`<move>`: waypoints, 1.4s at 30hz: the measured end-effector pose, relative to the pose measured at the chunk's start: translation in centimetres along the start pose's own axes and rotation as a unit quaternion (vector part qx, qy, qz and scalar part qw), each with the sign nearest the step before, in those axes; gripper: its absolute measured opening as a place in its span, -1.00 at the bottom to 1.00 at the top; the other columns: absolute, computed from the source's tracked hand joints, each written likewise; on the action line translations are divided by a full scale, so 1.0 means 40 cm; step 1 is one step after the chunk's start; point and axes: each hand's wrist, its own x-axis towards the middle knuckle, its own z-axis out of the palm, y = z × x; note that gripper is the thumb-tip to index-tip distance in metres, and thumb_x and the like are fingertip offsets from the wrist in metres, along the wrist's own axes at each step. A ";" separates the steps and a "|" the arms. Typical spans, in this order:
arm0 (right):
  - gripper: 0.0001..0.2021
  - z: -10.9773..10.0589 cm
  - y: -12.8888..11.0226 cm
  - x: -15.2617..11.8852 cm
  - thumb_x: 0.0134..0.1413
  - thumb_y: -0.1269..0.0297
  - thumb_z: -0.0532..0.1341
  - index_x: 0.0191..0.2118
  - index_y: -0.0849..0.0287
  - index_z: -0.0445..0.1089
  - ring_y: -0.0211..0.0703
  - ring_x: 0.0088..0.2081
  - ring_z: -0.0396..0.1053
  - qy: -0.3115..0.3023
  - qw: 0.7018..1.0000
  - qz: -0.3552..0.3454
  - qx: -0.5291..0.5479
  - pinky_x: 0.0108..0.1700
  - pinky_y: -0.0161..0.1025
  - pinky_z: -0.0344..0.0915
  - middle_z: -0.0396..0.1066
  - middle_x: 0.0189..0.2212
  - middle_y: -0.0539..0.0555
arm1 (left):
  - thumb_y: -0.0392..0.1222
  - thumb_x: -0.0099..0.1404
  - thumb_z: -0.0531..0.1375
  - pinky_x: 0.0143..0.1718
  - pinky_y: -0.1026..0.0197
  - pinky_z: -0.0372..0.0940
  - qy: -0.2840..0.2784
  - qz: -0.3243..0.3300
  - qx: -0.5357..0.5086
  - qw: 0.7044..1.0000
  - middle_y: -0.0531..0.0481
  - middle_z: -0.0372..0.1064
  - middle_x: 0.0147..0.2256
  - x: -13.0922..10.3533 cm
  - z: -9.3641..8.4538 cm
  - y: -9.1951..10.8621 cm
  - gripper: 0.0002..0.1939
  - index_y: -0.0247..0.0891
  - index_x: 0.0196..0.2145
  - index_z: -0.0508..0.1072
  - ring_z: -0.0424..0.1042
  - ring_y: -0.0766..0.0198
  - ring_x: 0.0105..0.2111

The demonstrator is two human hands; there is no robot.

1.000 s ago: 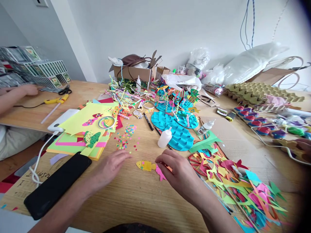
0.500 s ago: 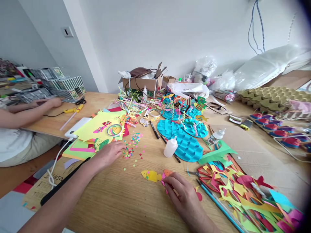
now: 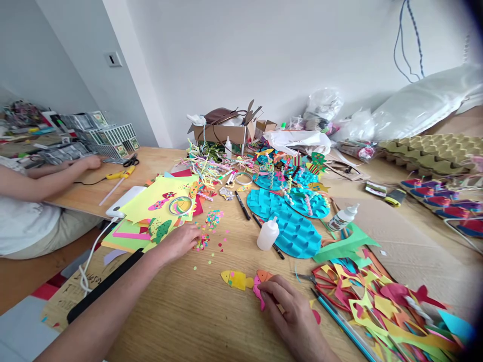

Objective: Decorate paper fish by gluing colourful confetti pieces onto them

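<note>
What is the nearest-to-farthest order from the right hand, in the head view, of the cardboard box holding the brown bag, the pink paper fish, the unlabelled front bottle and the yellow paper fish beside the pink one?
1. Pink paper fish: right at the right hand.
2. Yellow paper fish: just to the left.
3. Unlabelled bottle: beyond both fish.
4. Cardboard box: far back.

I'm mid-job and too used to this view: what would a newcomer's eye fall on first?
Probably the bright blue, ridged paper oval in the middle of the table, behind a whitish squeeze bottle. Next, the multicoloured heap of paper scraps at near right. Then the yellow paper fish, lying between the left hand at small paper dots and the right hand at a pink paper piece.
</note>
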 end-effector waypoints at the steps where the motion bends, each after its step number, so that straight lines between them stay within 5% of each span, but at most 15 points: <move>1: -0.83 0.000 0.001 0.000 0.13 0.41 -0.03 -0.31 0.16 0.30 -0.25 -0.41 0.31 -0.003 1.000 0.002 0.001 -0.40 -0.35 0.25 0.29 -0.43 0.06 | -0.36 0.19 0.00 -0.34 0.27 0.16 0.002 -0.003 0.001 1.000 -0.01 0.30 -0.39 0.001 0.003 0.001 -0.83 -0.26 -0.44 0.37 0.29 0.25 -0.33; 18: -0.81 -0.007 -0.002 0.001 0.12 0.40 -0.02 -0.33 0.17 0.33 -0.24 -0.41 0.32 -0.009 1.000 0.022 -0.005 -0.40 -0.35 0.24 0.32 -0.44 0.07 | -0.36 0.13 0.01 -0.32 0.26 0.11 -0.019 0.021 -0.013 1.000 0.02 0.28 -0.42 0.030 0.013 -0.013 -0.88 -0.25 -0.47 0.32 0.26 0.26 -0.37; 42: -0.80 -0.009 0.000 0.000 0.14 0.37 -0.03 -0.36 0.17 0.33 -0.24 -0.43 0.31 -0.020 0.999 0.029 0.001 -0.41 -0.33 0.24 0.31 -0.45 0.07 | -0.27 0.15 0.01 -0.49 0.31 0.04 -0.005 -0.025 -0.002 1.000 0.09 0.21 -0.56 0.015 0.008 0.006 -0.85 -0.24 -0.56 0.22 0.23 0.30 -0.51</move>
